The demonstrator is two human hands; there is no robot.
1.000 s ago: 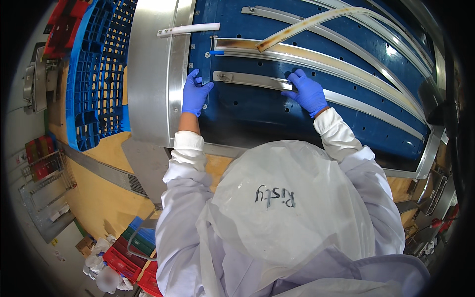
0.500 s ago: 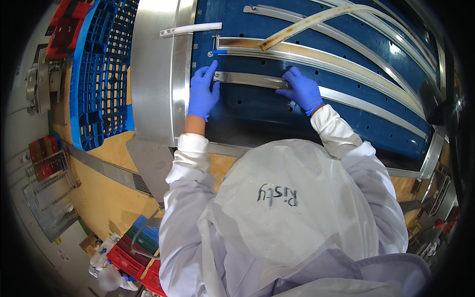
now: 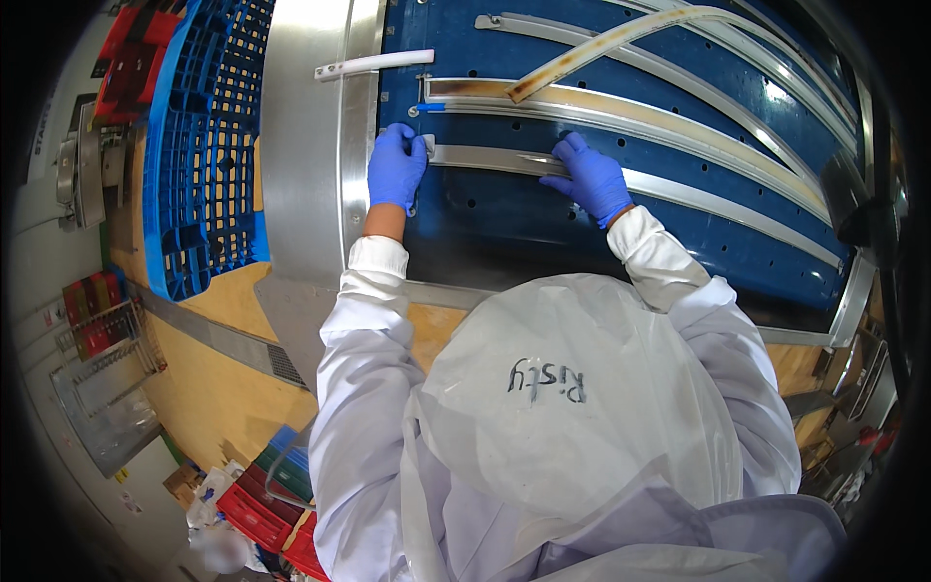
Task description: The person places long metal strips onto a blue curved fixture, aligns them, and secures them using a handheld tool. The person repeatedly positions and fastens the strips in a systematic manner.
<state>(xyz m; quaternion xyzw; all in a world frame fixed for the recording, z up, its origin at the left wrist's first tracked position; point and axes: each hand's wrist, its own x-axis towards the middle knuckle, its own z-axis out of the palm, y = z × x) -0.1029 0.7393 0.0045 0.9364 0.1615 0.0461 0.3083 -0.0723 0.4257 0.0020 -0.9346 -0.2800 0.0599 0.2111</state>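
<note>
A long, flat metal strip (image 3: 490, 157) runs across the blue perforated surface (image 3: 485, 199), nearest to me of the strips there. My left hand (image 3: 396, 170), in a blue glove, has its fingers closed at the strip's left end, partly covering that end. Farther right along the same strip, my right hand (image 3: 592, 179), gloved alike, straddles it, with the thumb on the near side and curled fingers on the far side. Just beyond lies a long rail (image 3: 630, 116) with a browned, yellowish face and a small blue piece (image 3: 432, 108) at its left end.
A curved, brown-stained strip (image 3: 611, 41) lies across other metal rails farther back. On the steel ledge (image 3: 305, 145) at left rests a short white bar (image 3: 373, 64). Beside it stands a blue plastic pallet (image 3: 184, 184). Red crates (image 3: 254, 514) and a person are at lower left.
My left hand has drawn its spread fingers together at the strip's left end, shifting slightly. The right hand has stayed in place. The view has shifted a little.
</note>
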